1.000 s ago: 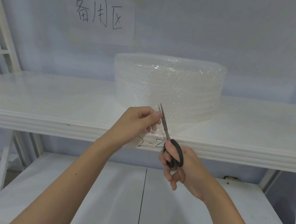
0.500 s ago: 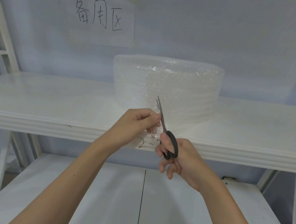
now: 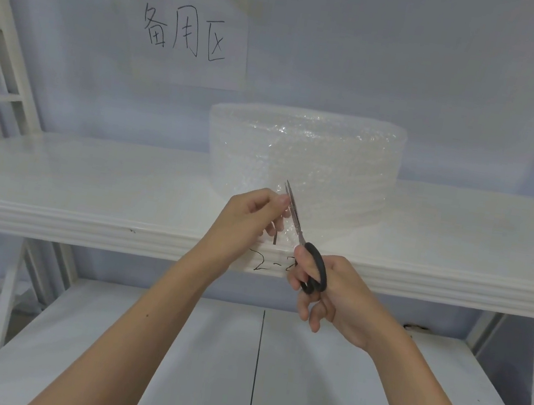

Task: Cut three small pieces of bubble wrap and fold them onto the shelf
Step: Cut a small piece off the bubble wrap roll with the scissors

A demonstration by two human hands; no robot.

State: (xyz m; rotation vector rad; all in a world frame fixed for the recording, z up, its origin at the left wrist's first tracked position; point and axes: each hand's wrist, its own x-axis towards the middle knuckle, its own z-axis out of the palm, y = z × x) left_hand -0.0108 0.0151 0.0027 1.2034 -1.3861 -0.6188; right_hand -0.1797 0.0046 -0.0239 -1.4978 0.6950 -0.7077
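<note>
Light, limp clear bubble wrap roll [image 3: 303,159]: left hand [image 3: 250,213] pinching loose flap, right hand [image 3: 325,290] gripping black-handled scissors [image 3: 304,242]; best held taut beside blades.

A single wide-angle view from the person's head faces forward and slightly down at a white wooden shelf [image 3: 88,182] that runs across the middle of the frame, close enough that both bare forearms reach in from the bottom edge. The hands meet just right of centre at the shelf's front lip. The pale wall behind fills the top, with a handwritten white paper sign [image 3: 186,34] upper left. Straight edges bow toward the borders.
</note>
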